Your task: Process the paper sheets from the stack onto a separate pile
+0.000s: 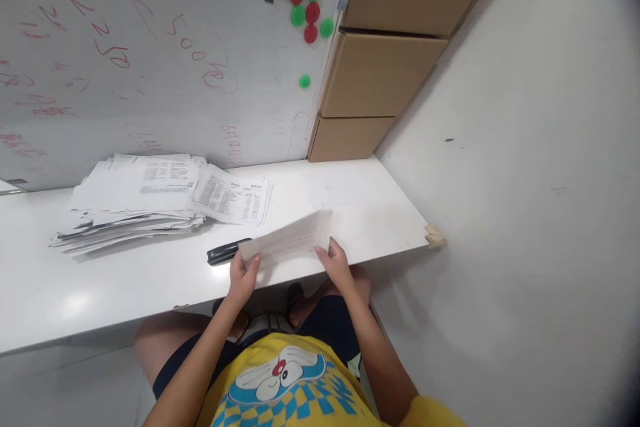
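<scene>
The thin sheaf of papers is held on edge over the near rim of the white table, my left hand pinching its left end and my right hand gripping its right end, both closed on it. A black pen-like object lies just behind the sheaf's left end. By my judgement only this sheaf is in work; the large untidy pile sits unsorted, far left.

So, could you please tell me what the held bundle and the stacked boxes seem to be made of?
The bundle looks like thin white paper, matte; layered sheet edges show. The boxes look like plain brown cardboard, dull, with straight folded edges.
</scene>
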Tool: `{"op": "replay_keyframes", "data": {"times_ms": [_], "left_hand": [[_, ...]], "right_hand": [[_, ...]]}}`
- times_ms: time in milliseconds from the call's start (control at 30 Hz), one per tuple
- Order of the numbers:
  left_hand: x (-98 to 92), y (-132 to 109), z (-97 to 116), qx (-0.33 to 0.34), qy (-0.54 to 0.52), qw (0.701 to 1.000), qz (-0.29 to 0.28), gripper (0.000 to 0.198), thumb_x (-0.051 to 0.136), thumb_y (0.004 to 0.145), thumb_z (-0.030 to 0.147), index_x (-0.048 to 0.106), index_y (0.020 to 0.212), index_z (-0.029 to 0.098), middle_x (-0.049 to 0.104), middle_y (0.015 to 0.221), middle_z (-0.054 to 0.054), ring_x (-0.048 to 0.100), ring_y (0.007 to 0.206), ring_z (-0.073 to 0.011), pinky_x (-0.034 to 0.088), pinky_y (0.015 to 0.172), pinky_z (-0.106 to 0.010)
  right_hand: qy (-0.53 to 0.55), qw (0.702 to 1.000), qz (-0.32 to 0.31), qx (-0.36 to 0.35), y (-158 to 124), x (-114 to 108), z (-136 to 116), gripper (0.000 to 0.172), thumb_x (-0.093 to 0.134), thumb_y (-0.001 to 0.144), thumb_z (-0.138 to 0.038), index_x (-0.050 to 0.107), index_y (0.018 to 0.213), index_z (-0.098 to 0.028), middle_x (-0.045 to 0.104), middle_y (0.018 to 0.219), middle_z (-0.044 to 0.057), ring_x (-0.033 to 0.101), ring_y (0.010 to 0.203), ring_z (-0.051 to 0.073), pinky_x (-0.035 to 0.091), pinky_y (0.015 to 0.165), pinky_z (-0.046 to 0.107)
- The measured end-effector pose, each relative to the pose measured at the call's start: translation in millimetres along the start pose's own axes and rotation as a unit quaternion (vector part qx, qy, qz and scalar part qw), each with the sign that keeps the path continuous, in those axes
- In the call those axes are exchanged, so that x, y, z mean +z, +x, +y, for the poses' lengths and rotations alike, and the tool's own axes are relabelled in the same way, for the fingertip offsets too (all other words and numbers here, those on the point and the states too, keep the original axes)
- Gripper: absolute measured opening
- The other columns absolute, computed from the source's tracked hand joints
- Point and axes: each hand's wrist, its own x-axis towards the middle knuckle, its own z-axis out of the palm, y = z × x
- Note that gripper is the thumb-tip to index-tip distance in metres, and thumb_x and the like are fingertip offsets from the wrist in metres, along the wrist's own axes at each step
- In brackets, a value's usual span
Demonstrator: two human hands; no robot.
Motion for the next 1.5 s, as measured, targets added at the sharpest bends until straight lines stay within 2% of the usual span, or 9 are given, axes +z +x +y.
{"op": "replay_keyframes", "data": {"times_ms": [400,567,767,867,1000,1067,1267,1433,1500], "left_hand": [[-13.2,0.7,18.3,0.052,0.042,0.997,-0.025,0.030,0.057,0.083,0.049,0.063,0.091,0.021,0.065,0.086,-0.007,0.063,0.091,-0.0254,0.052,0.080,-0.041],[-55.1,60.8,35.5,0.077,0.111,0.991,-0.003,0.041,0.042,0.089,0.053,0.059,0.099,0.017,0.064,0.098,-0.011,0.060,0.101,-0.0266,0.050,0.087,-0.043],[-97.9,170.3,23.3,0.088,0.388,0.913,0.090,0.059,0.056,0.078,0.064,0.056,0.100,0.009,0.054,0.122,-0.018,0.027,0.134,-0.0452,0.031,0.101,-0.060],[-92.7,181.3,14.3,0.084,0.479,0.871,0.072,0.062,0.057,0.079,0.062,0.056,0.104,0.006,0.053,0.123,-0.025,0.035,0.126,-0.0494,0.027,0.098,-0.067],[-76.6,160.0,18.3,0.070,0.548,0.833,0.043,0.051,0.055,0.085,0.043,0.052,0.113,0.002,0.051,0.125,-0.029,0.040,0.122,-0.0498,0.031,0.093,-0.066],[-70.4,147.2,23.5,0.094,0.562,0.821,0.011,0.050,0.054,0.085,0.035,0.049,0.123,0.003,0.047,0.132,-0.029,0.035,0.129,-0.0480,0.028,0.098,-0.065],[-69.5,149.0,19.7,0.184,0.586,0.721,-0.322,0.069,0.059,0.072,0.019,0.044,0.139,0.017,0.035,0.152,-0.015,0.016,0.145,-0.0375,0.013,0.115,-0.053],[-75.4,174.6,1.2,0.219,0.641,0.633,-0.375,0.067,0.051,0.075,0.008,0.042,0.141,0.015,0.042,0.144,-0.022,0.048,0.126,-0.0380,0.034,0.102,-0.049],[-73.9,178.3,-5.6,0.227,0.643,0.628,-0.375,0.061,0.044,0.079,0.005,0.045,0.139,0.016,0.054,0.130,-0.022,0.061,0.106,-0.0325,0.041,0.092,-0.046]], "right_hand": [[-0.044,0.999,-0.010,-0.002,-0.1,-6.2,12.6,0.018,0.064,0.079,-0.040,0.062,0.081,-0.022,0.067,0.078,0.001,0.061,0.079,0.020,0.049,0.077,0.032],[-0.002,0.999,0.000,0.035,-3.5,-22.8,13.8,0.023,0.065,0.079,-0.043,0.064,0.089,-0.022,0.070,0.081,0.003,0.064,0.082,0.022,0.050,0.079,0.035],[0.056,0.995,0.043,0.065,-7.3,-48.8,29.5,0.031,0.070,0.073,-0.044,0.065,0.095,-0.023,0.073,0.093,0.006,0.066,0.095,0.025,0.049,0.090,0.042],[0.070,0.993,0.063,0.072,-8.2,-49.3,33.7,0.033,0.071,0.073,-0.043,0.064,0.098,-0.023,0.073,0.094,0.005,0.066,0.095,0.025,0.048,0.093,0.043],[0.076,0.992,0.064,0.077,-6.1,-45.8,33.2,0.029,0.071,0.073,-0.043,0.063,0.092,-0.023,0.073,0.093,0.005,0.066,0.092,0.023,0.047,0.094,0.042],[0.074,0.992,0.061,0.080,-4.9,-45.7,33.0,0.029,0.072,0.073,-0.043,0.063,0.091,-0.023,0.073,0.093,0.005,0.066,0.093,0.024,0.046,0.094,0.042],[0.070,0.993,0.051,0.080,-5.4,-48.6,33.4,0.033,0.072,0.072,-0.045,0.063,0.094,-0.023,0.073,0.094,0.005,0.065,0.094,0.025,0.045,0.096,0.044],[0.061,0.994,0.048,0.079,-8.6,-49.8,36.9,0.033,0.070,0.075,-0.045,0.063,0.098,-0.023,0.073,0.097,0.006,0.065,0.099,0.026,0.045,0.096,0.044],[0.059,0.994,0.049,0.078,-9.2,-49.9,37.9,0.032,0.070,0.075,-0.045,0.063,0.098,-0.023,0.073,0.098,0.006,0.065,0.100,0.026,0.046,0.096,0.044]]}}
